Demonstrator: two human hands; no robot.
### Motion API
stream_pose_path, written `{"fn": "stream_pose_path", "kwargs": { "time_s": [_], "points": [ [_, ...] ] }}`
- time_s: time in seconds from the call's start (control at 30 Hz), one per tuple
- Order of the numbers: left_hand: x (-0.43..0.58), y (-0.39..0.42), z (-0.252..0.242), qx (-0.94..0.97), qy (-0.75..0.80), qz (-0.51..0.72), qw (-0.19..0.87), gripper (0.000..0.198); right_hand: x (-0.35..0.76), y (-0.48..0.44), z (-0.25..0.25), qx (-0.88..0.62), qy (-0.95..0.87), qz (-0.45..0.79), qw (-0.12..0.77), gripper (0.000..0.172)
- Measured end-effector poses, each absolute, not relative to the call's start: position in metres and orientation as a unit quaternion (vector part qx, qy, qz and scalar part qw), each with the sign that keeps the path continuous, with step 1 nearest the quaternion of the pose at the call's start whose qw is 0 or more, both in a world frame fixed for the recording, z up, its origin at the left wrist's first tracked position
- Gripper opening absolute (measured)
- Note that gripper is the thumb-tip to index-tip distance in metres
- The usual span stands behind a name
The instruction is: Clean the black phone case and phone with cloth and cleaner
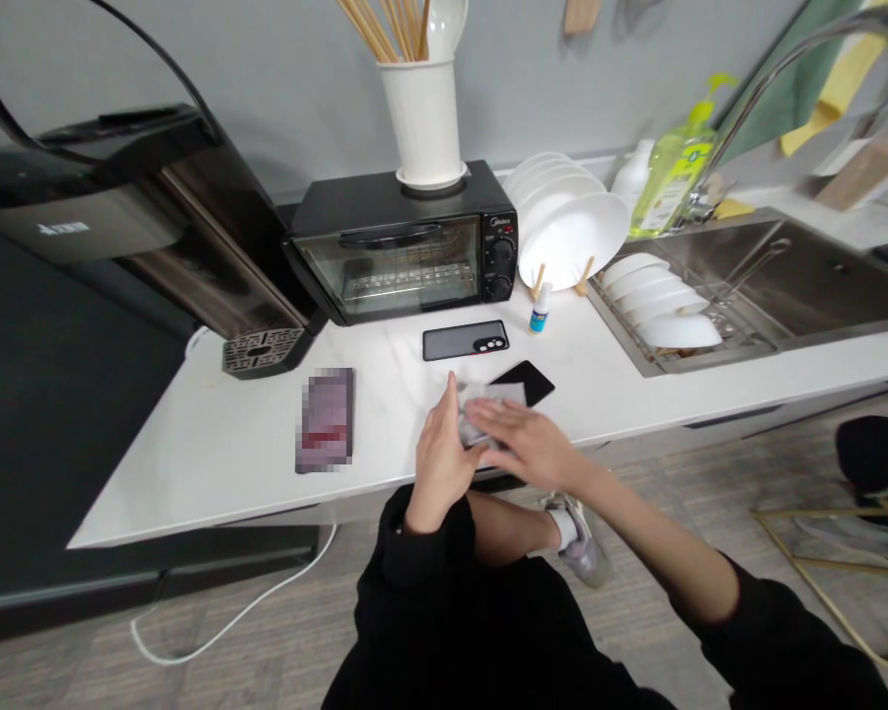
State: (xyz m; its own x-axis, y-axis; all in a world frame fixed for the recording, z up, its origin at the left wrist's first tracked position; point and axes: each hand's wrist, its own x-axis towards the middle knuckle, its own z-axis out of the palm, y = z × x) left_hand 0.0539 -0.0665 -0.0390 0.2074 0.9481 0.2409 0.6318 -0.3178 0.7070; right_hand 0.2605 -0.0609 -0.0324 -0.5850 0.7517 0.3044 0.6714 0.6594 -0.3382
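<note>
A light grey cloth or wipe is between my two hands, just above the counter's front edge. My left hand supports it from the left, thumb pointing up. My right hand presses its fingers onto the cloth from the right. Whether anything lies inside the cloth is hidden. Partly behind the cloth is a flat black phone-like slab. Beyond it rests a phone case with camera cutouts, near a small spray bottle with a blue label. A phone with a blurred-out screen lies to the left.
A black toaster oven stands at the back, carrying a white utensil holder. On the left is a tall dark drink machine. White plates, a green soap bottle and a sink with bowls are right.
</note>
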Motion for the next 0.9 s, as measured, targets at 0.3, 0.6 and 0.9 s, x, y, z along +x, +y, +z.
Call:
{"fn": "stream_pose_path", "kwargs": {
  "time_s": [0.3, 0.6, 0.9],
  "points": [
    [0.053, -0.067, -0.035, 0.74, 0.532, 0.332, 0.242, 0.108, 0.26, -0.076, -0.035, -0.38, -0.89, 0.121, 0.22, 0.083],
    [0.049, -0.064, -0.044, 0.752, 0.525, 0.332, 0.222, 0.102, 0.233, -0.084, -0.034, -0.406, -0.872, 0.119, 0.245, 0.086],
    [0.048, -0.065, -0.042, 0.756, 0.516, 0.333, 0.228, 0.109, 0.261, -0.071, -0.03, -0.482, -0.852, 0.035, 0.2, 0.082]
  ]
}}
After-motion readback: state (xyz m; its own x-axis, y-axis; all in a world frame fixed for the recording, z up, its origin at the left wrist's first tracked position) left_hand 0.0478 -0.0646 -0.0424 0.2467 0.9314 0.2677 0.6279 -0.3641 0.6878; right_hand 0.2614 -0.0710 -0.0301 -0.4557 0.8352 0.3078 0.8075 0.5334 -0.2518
